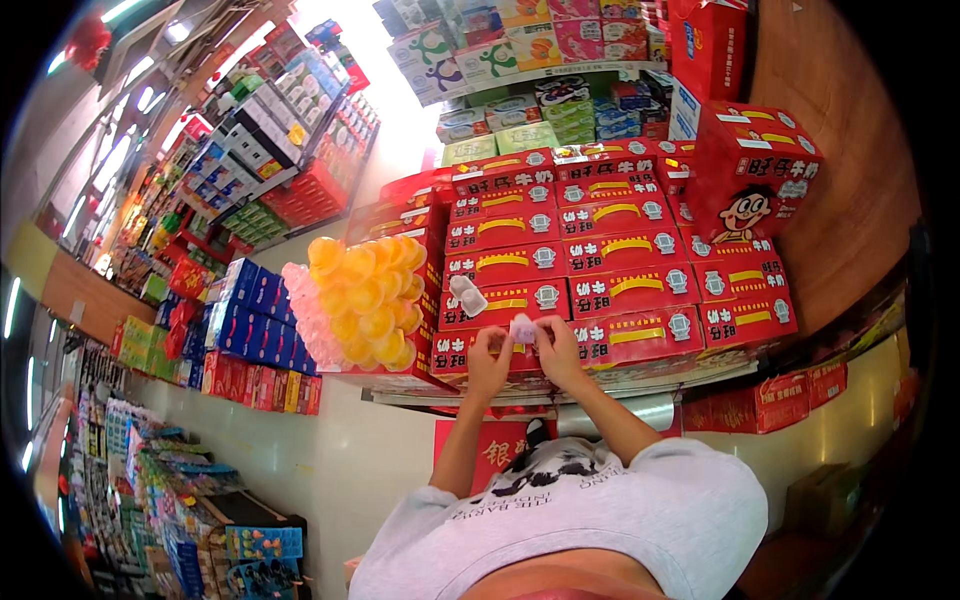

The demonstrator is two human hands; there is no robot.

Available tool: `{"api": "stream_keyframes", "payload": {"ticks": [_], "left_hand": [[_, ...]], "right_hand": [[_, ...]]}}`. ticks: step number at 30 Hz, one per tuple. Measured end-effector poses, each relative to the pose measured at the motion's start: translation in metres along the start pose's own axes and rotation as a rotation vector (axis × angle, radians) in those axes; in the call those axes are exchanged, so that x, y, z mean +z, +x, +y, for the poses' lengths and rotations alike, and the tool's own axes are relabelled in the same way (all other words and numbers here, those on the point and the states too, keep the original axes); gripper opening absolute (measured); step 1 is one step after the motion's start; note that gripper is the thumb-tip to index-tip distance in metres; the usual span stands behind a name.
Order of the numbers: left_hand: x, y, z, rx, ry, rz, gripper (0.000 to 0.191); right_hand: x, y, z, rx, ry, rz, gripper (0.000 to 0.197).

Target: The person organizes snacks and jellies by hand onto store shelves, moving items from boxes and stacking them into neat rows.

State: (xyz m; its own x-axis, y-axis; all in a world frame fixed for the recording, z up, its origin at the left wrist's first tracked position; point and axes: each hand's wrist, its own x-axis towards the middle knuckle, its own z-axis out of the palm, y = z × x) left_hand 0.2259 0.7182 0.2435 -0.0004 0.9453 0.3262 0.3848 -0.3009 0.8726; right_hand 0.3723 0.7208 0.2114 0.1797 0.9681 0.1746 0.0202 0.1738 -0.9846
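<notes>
Between my two hands is a small pale packet or cup (523,331) with purple print, too small to identify for certain. My left hand (489,364) pinches its left side, and my right hand (559,354) grips the right side. Just beyond my left hand, a small clear plastic container (469,295) rests on the red milk cartons (504,263). Further left stands a pile of round yellow translucent pieces (367,292), beside a mass of pink ones (310,319).
A larger red milk carton (757,180) stands upright on the right of the stack. Behind are shelves with boxed drinks (525,45). Blue cartons (255,319) and red boxes (259,382) stand on the left, across the tiled floor (360,450). A display rack (262,517) is at lower left.
</notes>
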Motion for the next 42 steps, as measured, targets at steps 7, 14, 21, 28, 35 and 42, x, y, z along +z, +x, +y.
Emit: {"api": "stream_keyframes", "payload": {"ticks": [7, 14, 21, 28, 35, 42], "left_hand": [[-0.005, -0.140, 0.023, -0.375, -0.068, 0.065, 0.016], [-0.003, -0.243, 0.054, -0.535, 0.141, 0.046, 0.029], [0.038, -0.289, 0.081, -0.723, -0.202, -0.055, 0.042], [0.026, -0.365, 0.098, -0.767, -0.475, 0.326, 0.038], [-0.001, -0.521, 0.144, -0.747, -0.804, 0.863, 0.034], [0.038, -0.682, 0.199, -0.557, -0.675, 1.466, 0.034]], "right_hand": [[-0.025, -0.060, -0.032, -0.312, -0.079, -0.441, 0.011], [-0.033, -0.134, -0.003, -0.227, -0.042, -0.826, 0.014], [-0.052, -0.157, 0.004, -0.189, -0.068, -1.189, 0.015], [-0.026, -0.214, -0.034, 0.026, -0.053, -1.367, 0.017], [0.008, -0.381, -0.057, 0.126, 0.125, -1.472, 0.037], [-0.025, -0.566, -0.073, 0.208, -0.038, -1.942, 0.038]]}}
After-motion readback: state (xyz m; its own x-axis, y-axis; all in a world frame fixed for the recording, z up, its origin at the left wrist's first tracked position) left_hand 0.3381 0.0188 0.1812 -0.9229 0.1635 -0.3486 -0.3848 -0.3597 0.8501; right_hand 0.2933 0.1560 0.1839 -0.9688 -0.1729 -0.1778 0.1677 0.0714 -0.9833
